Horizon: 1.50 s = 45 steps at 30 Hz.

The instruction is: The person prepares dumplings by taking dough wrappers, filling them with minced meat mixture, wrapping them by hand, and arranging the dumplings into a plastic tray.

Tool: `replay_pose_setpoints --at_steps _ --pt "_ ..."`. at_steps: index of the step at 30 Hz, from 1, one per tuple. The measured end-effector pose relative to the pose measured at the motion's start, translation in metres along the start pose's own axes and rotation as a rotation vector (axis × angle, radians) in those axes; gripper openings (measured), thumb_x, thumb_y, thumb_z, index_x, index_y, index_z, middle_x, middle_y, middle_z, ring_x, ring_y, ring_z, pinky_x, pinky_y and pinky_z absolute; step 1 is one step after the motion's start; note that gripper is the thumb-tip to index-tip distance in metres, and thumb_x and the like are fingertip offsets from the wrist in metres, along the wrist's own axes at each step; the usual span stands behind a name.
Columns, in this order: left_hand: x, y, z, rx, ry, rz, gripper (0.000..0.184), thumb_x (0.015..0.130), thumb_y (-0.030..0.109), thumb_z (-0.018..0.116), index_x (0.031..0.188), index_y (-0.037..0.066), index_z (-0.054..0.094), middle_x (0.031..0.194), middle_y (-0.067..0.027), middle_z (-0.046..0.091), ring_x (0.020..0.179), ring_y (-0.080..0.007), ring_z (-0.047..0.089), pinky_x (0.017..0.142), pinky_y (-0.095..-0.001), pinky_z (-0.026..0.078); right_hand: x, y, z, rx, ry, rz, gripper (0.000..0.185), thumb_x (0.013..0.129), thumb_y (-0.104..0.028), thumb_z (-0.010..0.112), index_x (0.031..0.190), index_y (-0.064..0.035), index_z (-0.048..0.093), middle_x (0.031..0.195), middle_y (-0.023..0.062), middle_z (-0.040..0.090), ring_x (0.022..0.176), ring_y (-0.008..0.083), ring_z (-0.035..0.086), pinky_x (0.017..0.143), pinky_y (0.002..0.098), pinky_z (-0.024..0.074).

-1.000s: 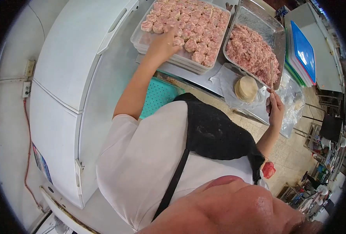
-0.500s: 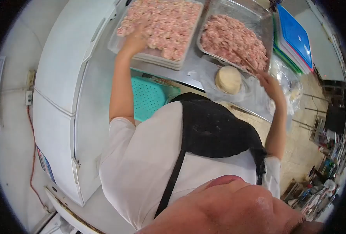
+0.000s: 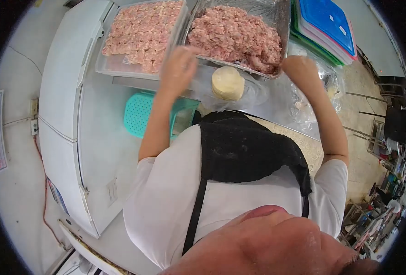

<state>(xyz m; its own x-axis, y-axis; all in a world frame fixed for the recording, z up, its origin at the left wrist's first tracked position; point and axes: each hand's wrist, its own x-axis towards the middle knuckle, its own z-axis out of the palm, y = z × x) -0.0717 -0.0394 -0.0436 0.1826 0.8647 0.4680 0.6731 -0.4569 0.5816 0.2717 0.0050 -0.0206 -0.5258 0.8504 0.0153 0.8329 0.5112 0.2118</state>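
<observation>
OK so the metal pan [image 3: 269, 13] sits on the bench [image 3: 278, 107] with a big heap of raw ground meat [image 3: 235, 39] in it. The left hand [image 3: 180, 68] hangs by the pan's near left corner; it's pretty blurry, so I can't tell if it's grasping anything. The right hand [image 3: 299, 68] is at the near right corner, curled into a loose fist around what looks like a thin stick [image 3: 271, 63], most of it hidden, tip end down at the meat.

Just on the near side of the pan there's a stack of pale round wrappers [image 3: 228, 84] on a plastic sheet [image 3: 257, 94], between the two hands. Left of the pan, right beside it, is a clear tray [image 3: 112, 63] packed with meat-topped dumplings [image 3: 141, 34], with one near corner bare. Right of the pan is a pile of coloured lids [image 3: 326, 27], blue on top, and nearer than those, some crumpled clear plastic [image 3: 303, 105].
</observation>
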Motion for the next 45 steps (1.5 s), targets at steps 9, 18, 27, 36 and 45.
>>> replay_pose_setpoints --at_steps 9,18,27,36,45 --pt "-0.027 0.01 0.085 -0.041 -0.35 0.005 0.017 0.08 0.019 0.063 0.091 0.006 0.064 0.091 -0.0109 0.058 0.091 -0.0305 0.055 0.084 -0.0373 0.044 -0.009 -0.007 0.039 0.025 0.011 -0.162 0.012 0.077 -0.013 0.053 0.074 -0.0054 0.062 0.071 0.0136 0.063 0.068 0.0293 0.065 0.057 0.0397 0.0515" --pt "-0.017 0.004 0.072 -0.314 -0.331 -0.238 0.027 0.088 0.025 0.059 0.095 0.0 0.066 0.094 -0.0108 0.064 0.087 -0.0244 0.061 0.079 -0.0325 0.047 -0.003 -0.024 0.063 0.311 0.047 -0.092 0.019 0.079 -0.017 0.056 0.073 -0.002 0.065 0.07 0.018 0.064 0.069 0.0317 0.066 0.059 0.0412 0.0516" --pt "-0.01 -0.037 0.072 -1.028 -0.176 -0.509 0.028 0.093 0.018 0.053 0.115 0.001 0.055 0.105 -0.0056 0.062 0.098 -0.0164 0.059 0.087 -0.0301 0.046 0.006 -0.006 0.009 0.417 -0.32 0.158 0.033 0.09 -0.03 0.052 0.081 -0.0008 0.065 0.077 0.0221 0.061 0.075 0.0357 0.062 0.068 0.0444 0.047" --pt "0.016 -0.049 0.032 -1.197 0.266 -0.502 0.032 0.092 0.018 0.055 0.118 0.0 0.05 0.11 -0.0106 0.061 0.101 -0.0183 0.06 0.089 -0.0322 0.047 0.049 -0.073 -0.003 0.4 -0.087 0.133 0.033 0.088 -0.029 0.05 0.077 -0.002 0.066 0.076 0.021 0.064 0.074 0.0367 0.064 0.067 0.0466 0.051" --pt "0.018 -0.058 -0.015 -0.655 0.095 -0.244 0.034 0.09 0.018 0.056 0.115 -0.006 0.057 0.11 -0.0131 0.064 0.103 -0.0189 0.059 0.09 -0.0286 0.044 0.055 -0.083 0.034 0.575 -0.197 0.209 0.032 0.091 -0.034 0.054 0.092 -0.0058 0.069 0.073 0.0157 0.064 0.068 0.0266 0.062 0.064 0.0389 0.0473"
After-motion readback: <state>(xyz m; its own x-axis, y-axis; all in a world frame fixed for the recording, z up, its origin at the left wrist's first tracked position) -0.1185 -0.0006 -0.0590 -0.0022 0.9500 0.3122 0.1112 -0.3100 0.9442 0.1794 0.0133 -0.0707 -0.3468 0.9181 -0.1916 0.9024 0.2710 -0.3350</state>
